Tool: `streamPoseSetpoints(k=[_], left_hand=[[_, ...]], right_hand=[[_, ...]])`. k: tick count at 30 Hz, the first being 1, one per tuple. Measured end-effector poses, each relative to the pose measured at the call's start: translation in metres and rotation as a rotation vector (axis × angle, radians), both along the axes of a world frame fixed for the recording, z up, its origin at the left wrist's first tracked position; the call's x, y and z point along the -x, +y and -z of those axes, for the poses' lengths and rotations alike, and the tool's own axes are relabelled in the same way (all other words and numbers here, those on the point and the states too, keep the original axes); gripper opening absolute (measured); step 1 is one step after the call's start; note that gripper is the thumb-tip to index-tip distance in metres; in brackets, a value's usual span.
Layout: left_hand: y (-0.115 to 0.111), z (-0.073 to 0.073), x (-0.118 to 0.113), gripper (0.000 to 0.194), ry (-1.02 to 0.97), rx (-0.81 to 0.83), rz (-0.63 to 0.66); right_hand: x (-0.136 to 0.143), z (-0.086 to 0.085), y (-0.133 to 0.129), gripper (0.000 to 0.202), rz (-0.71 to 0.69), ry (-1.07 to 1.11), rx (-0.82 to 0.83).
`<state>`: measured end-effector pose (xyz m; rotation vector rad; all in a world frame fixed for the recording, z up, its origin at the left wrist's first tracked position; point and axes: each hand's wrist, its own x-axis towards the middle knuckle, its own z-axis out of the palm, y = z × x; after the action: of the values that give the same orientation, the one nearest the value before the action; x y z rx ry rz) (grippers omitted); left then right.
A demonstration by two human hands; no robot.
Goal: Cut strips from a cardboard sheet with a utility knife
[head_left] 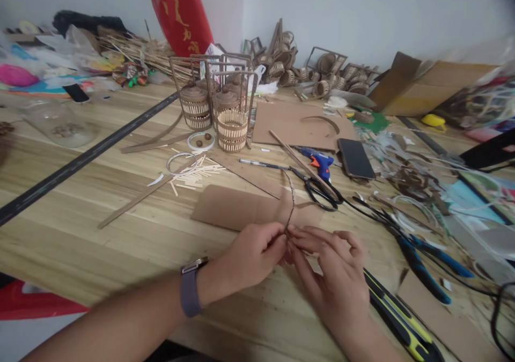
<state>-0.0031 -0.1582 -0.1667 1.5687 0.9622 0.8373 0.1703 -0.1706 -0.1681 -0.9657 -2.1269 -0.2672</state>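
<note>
My left hand (253,252), with a watch on its wrist, pinches a thin dark twisted cord (292,201) near the table's front. My right hand (332,265) meets it fingertip to fingertip and pinches the same cord at its lower end. From the fingers the cord rises in a slight curve over a flat piece of cardboard (237,207). The lower end is hidden between the fingertips.
Black-handled scissors (322,193), a blue glue gun (321,161) and a phone (356,158) lie beyond my hands. Blue-handled pliers (422,265) and a yellow-black cutter (402,319) are at right. Small baskets (232,131), sticks (189,177) and rings (182,163) stand or lie further back.
</note>
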Motion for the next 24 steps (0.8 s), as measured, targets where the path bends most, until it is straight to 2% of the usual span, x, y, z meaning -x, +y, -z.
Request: streamPoseSetpoints(k=[8,15,24], left_hand=[[-0.0018,0.0014,0.001,0.027,-0.007,0.031,-0.033],[-0.0019,-0.0024,0.005,0.032,0.059,0.014,0.026],[-0.0003,-0.003,0.003,0.03,0.042,-0.015,0.003]], right_hand=[[0.0039,-0.0004,-0.0016,0.01,0.002,0.067,0.061],[-0.0028,-0.0004,0.0021,0.006,-0.023,0.368,0.315],[-0.0002,-0.0026,0.0022,0.01,-0.036,0.144,0.103]])
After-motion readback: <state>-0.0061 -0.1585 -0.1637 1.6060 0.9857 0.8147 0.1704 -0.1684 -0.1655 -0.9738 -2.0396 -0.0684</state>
